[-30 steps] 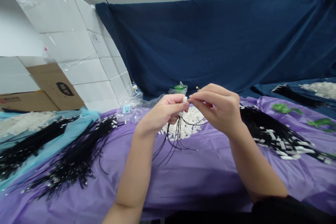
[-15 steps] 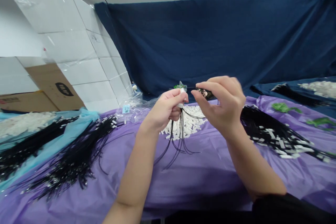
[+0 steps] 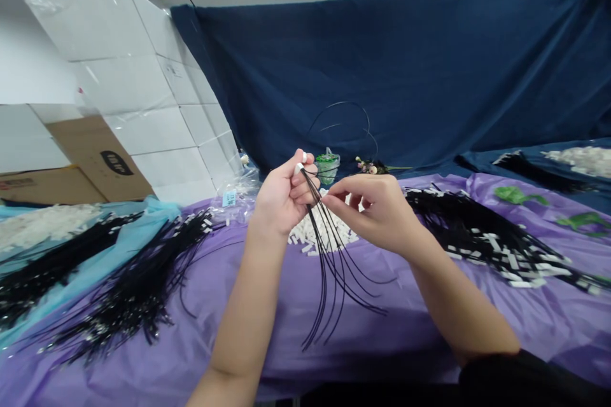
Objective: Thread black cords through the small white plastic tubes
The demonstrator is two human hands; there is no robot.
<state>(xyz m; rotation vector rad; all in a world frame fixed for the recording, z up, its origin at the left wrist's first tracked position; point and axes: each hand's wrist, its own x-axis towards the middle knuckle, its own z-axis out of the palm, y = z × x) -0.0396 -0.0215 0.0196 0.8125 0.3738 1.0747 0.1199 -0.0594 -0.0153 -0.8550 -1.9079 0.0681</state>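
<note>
My left hand (image 3: 279,200) is closed around small white plastic pieces (image 3: 299,168), from which thin black cords (image 3: 341,267) hang down in a loose bundle. Two white ends stick out near its thumb and fingertips. Thumb and forefinger of my right hand (image 3: 377,206) are pinched together on a black cord at the bundle's upper part. One cord (image 3: 367,117) loops up in the air above both hands. Behind them lies a heap of white pieces (image 3: 319,235), partly hidden by the hands and cords.
Purple sheeting (image 3: 382,343) covers the table. Black cords (image 3: 128,280) lie in a pile at left; more cords with white ends (image 3: 491,241) lie at right. A green-filled clear container (image 3: 327,165) and small flowers (image 3: 370,166) stand behind. White boxes (image 3: 138,89) are stacked at back left.
My right hand has come down and left, from beside the flowers to the cords. My left hand has turned, showing the white ends, and the bundle hangs longer and more spread.
</note>
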